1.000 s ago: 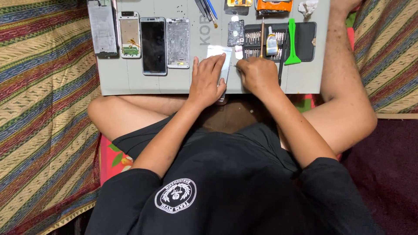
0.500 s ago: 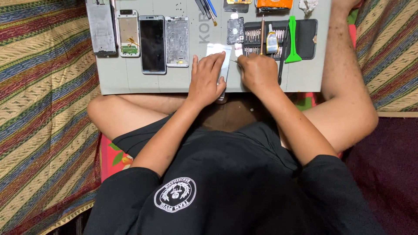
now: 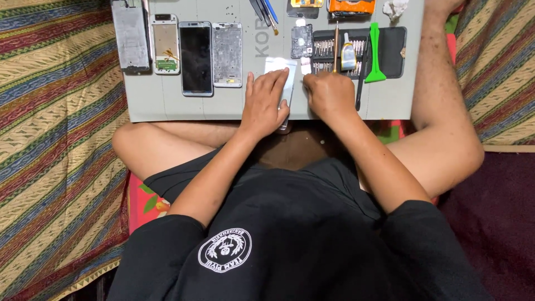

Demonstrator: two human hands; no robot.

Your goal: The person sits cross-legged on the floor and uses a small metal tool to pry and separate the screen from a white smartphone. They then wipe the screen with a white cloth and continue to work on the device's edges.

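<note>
Grey work mat (image 3: pixel 167 106), green pry tool (image 3: pixel 374 53), multicoloured striped cloth (image 3: pixel 50 139), black shirt (image 3: pixel 290 239)

Landmark: phone back (image 3: pixel 280 75), on work mat (image 3: pixel 167 106). Left hand (image 3: pixel 264 103) lies on it; right hand (image 3: pixel 329 95) just right. Four phone parts (image 3: pixel 196 56) left; tool kit (image 3: pixel 356 53) behind-right.

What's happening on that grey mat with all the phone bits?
A person sits cross-legged at a grey mat. The left hand presses flat on a white phone part, and the right hand rests closed beside it. Taken-apart phone pieces lie in a row to the left, a screwdriver kit behind.
</note>
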